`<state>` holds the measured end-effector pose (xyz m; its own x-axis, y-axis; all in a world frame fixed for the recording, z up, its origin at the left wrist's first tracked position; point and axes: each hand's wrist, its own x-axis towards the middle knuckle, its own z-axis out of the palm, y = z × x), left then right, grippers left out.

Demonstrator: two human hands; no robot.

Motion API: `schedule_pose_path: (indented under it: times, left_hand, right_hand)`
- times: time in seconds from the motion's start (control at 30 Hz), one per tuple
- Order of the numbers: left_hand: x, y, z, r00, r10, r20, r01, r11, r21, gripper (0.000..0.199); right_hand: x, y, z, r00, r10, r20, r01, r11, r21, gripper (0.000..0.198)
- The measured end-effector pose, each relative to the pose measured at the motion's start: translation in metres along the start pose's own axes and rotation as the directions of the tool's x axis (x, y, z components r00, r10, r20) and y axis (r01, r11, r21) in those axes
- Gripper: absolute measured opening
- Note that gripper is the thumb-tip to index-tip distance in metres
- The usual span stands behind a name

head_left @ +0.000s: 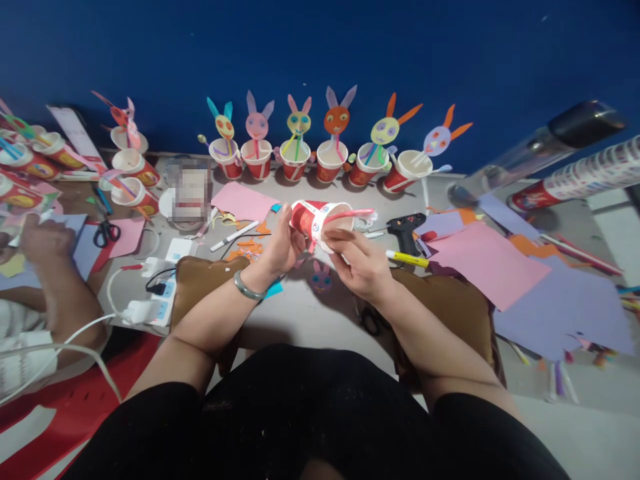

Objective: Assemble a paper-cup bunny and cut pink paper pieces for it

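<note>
In my left hand (281, 245), a red and white paper cup (306, 217) lies tilted on its side, its mouth toward the right. My right hand (363, 263) is closed at the cup's rim with fingers and thumb together. A pinkish-red straw (350, 215) sticks out of the mouth, above the right fingers. Below the cup, on the table, is a small purple paper rabbit face (321, 277) with pink ears and blue eyes. The right fingertips partly cover the rim, so any small piece between them is hidden.
Several finished rabbit cups (333, 160) line the wall. A black glue gun (406, 230) and yellow marker (407, 259) lie to the right, beside pink paper (490, 260). Left are a power strip (164, 301), black scissors (107, 233) and a co-worker's hand (47, 240). Brown cushions (205, 283) flank me.
</note>
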<state>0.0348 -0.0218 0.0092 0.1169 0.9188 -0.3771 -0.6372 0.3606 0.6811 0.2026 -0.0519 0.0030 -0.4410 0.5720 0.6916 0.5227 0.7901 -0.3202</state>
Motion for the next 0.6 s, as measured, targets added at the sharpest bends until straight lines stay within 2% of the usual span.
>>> schedule_pose_path:
  times: [0.1, 0.17, 0.23, 0.3, 0.4, 0.47, 0.53, 0.6]
  left_hand:
    - [-0.001, 0.002, 0.002, 0.995, 0.08, -0.057, -0.083, 0.995, -0.059, 0.039]
    - [-0.001, 0.004, 0.004, 0.998, 0.051, -0.039, -0.053, 0.997, -0.055, 0.043]
    - [-0.003, 0.007, 0.005, 1.0, -0.018, -0.004, 0.018, 0.999, -0.032, 0.049]
    - [-0.004, 0.009, 0.004, 0.996, -0.088, 0.016, 0.088, 0.996, -0.016, 0.049]
    - [-0.006, 0.01, 0.001, 0.984, -0.176, 0.02, 0.176, 0.984, 0.003, 0.043]
    - [-0.006, 0.009, -0.001, 0.975, -0.219, 0.03, 0.218, 0.976, 0.026, 0.041]
    - [-0.006, 0.007, -0.002, 0.968, -0.247, 0.037, 0.244, 0.968, 0.055, 0.04]
    - [-0.006, 0.004, -0.001, 0.959, -0.282, 0.041, 0.277, 0.956, 0.097, 0.042]
  right_hand:
    - [0.0, -0.004, -0.001, 0.996, -0.013, 0.091, 0.016, 0.999, -0.034, 0.022]
    - [0.0, -0.008, -0.004, 0.995, -0.027, 0.093, 0.029, 1.0, -0.013, 0.022]
    - [-0.001, -0.012, -0.007, 0.999, -0.037, 0.02, 0.037, 0.999, 0.007, 0.024]
    - [0.0, -0.014, -0.01, 0.994, -0.034, -0.105, 0.034, 0.999, 0.001, 0.024]
    - [0.002, -0.012, -0.011, 0.95, -0.017, -0.312, 0.007, 0.999, -0.032, 0.036]
    - [0.004, -0.009, -0.012, 0.919, 0.021, -0.395, -0.046, 0.997, -0.055, 0.047]
    - [0.006, -0.005, -0.013, 0.92, 0.081, -0.383, -0.116, 0.991, -0.069, 0.055]
    - [0.006, -0.002, -0.016, 0.945, 0.148, -0.293, -0.175, 0.982, -0.068, 0.053]
